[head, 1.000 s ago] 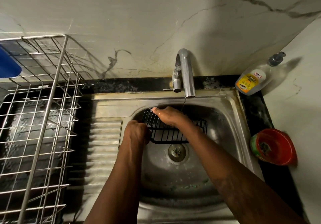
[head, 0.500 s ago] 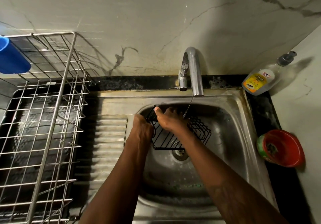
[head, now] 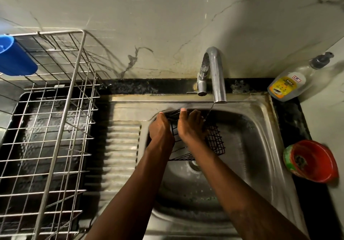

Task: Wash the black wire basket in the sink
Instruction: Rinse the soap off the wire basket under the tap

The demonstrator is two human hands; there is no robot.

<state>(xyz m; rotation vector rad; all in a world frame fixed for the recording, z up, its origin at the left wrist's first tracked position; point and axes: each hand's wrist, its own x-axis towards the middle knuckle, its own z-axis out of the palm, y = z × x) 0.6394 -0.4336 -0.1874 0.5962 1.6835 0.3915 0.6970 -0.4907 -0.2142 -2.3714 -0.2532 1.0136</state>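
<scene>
Over the middle of the frame, the black wire basket (head: 215, 143) is held tilted inside the sink (head: 260, 120), just under the tap (head: 214, 72), where a thin thread of water (head: 210, 111) runs down. The left hand (head: 161, 130) has its fingers curled round the basket's left end, while the right hand (head: 191, 127) lies on the wires with fingers stretched out and thumb raised. A steel dish rack (head: 55, 109) with a blue cup (head: 15, 58) fills the left, and a soap bottle (head: 290, 84) and red bowl (head: 314, 162) sit at the right edge.
</scene>
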